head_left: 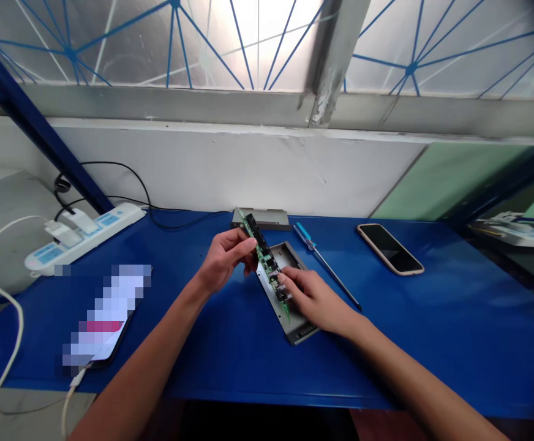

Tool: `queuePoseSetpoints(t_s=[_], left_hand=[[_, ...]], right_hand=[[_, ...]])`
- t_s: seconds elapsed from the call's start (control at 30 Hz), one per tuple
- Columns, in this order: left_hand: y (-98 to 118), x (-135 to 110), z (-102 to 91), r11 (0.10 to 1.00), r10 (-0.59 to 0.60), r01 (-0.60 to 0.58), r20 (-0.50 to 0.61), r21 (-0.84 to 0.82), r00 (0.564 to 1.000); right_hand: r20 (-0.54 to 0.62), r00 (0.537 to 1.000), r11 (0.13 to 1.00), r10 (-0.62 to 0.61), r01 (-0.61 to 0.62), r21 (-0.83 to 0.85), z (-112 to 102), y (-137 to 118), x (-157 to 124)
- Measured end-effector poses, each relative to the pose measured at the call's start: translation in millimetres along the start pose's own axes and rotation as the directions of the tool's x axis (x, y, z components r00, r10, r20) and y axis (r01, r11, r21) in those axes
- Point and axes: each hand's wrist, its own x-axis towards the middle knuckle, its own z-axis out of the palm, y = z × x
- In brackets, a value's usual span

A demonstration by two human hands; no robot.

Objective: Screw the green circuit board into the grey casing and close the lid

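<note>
Head view, hands over the blue desk (230,380). Left hand (225,258): fingers curled, grasping the upper part of a green circuit board (263,260). Right hand (313,299): fingers clenched on the board's lower part. Board held by both hands, tilted lengthwise, over an open grey metal case (294,334); contact between board and case cannot be told. Grey cover (261,218) lies just beyond the case, near the board's upper tip. Blue-handled screwdriver (304,236) lies right of the case, its shaft angled toward the right hand. Further right, a phone (390,248) lies face up. Left of the hands, a second phone (104,315) has a pixelated screen and a white cable (16,318) attached. Power strip (83,236) sits at the desk's far left corner, with plugs inserted.
</note>
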Motion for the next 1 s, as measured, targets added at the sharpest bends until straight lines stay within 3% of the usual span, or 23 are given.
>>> queuePoseSetpoints(t_s=[0.27, 0.37, 0.5, 0.63, 0.7, 0.8, 0.9, 1.0], left_hand=[[0.0, -1.9, 3.5, 0.995, -0.031, 0.019, 0.135, 0.096, 0.990], [1.9, -2.7, 2.1, 0.995, -0.050, 0.037, 0.148, 0.089, 0.988], [4.4, -2.3, -0.7, 0.993, -0.085, 0.072, 0.145, 0.093, 0.986], [2.5, -1.5, -1.8, 0.988, -0.111, 0.088, 0.188, 0.126, 0.976], [1.6, -1.9, -1.1, 0.983, -0.070, 0.039, 0.172, 0.177, 0.983], [2.3, -3.6, 1.3, 0.941, 0.093, -0.137, 0.155, 0.309, 0.984], [3.2, -6.6, 4.9, 0.861, 0.240, -0.321, 0.242, 0.394, 0.940], [4.5, -10.5, 10.9, 0.798, 0.271, -0.411, 0.346, 0.441, 0.898]], right_hand=[[-0.016, 0.999, 0.998, -0.029, 0.030, 0.046, 0.6, -0.3, -0.1], [-0.121, 0.991, 0.992, -0.054, 0.067, 0.110, 1.7, 4.2, 1.1], [-0.329, 0.943, 0.992, -0.056, 0.091, 0.092, 3.8, 10.9, 2.8], [-0.379, 0.925, 0.962, 0.032, 0.075, 0.263, 5.2, 15.2, 3.2], [-0.411, 0.911, 0.953, 0.037, 0.090, 0.288, 4.9, 16.5, 2.8], [-0.416, 0.909, 0.961, 0.030, 0.088, 0.262, 3.7, 16.8, 2.0], [-0.386, 0.922, 0.973, 0.015, 0.075, 0.219, 2.6, 14.6, 1.5], [-0.373, 0.928, 0.972, 0.019, 0.071, 0.226, 1.4, 10.9, 1.7]])
